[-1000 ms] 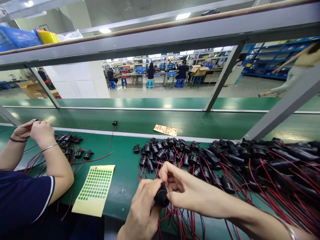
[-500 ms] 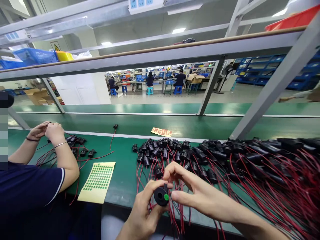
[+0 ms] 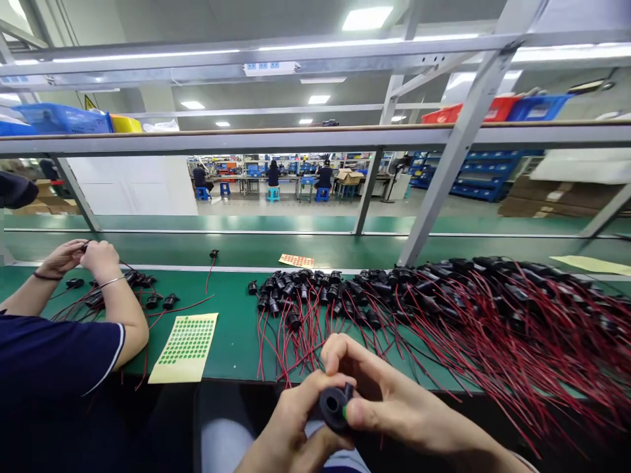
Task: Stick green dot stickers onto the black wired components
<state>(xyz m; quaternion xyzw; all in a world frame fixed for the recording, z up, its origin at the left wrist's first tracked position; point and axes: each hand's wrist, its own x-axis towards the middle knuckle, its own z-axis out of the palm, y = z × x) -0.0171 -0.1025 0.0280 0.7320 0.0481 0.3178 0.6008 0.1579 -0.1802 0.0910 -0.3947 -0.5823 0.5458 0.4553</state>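
Note:
My left hand [image 3: 298, 417] grips a small black water pump [image 3: 331, 406], its round face with the centre hole turned toward me and a short spout at its side. A green dot sticker [image 3: 345, 411] sits at the edge of that face. The thumb of my right hand [image 3: 389, 401] presses on the sticker, while its curled fingers come round behind the pump. Beyond my hands lies a wide pile of similar black pumps [image 3: 290, 289] with red and black wires. To the left is a yellowish sheet of green dot stickers [image 3: 185, 345].
A co-worker's hands [image 3: 83, 256] work at the left, beside several more pumps [image 3: 152, 300]. A sheet of red stickers [image 3: 296, 260] and one wired pump [image 3: 213, 253] lie farther back. A slanted metal post [image 3: 438, 184] and a shelf [image 3: 276, 140] rise above the green bench [image 3: 231, 341].
My right thumb has moved onto the green sticker, now mostly covered. Both hands with the pump have come slightly lower in view, and the camera has turned to the right.

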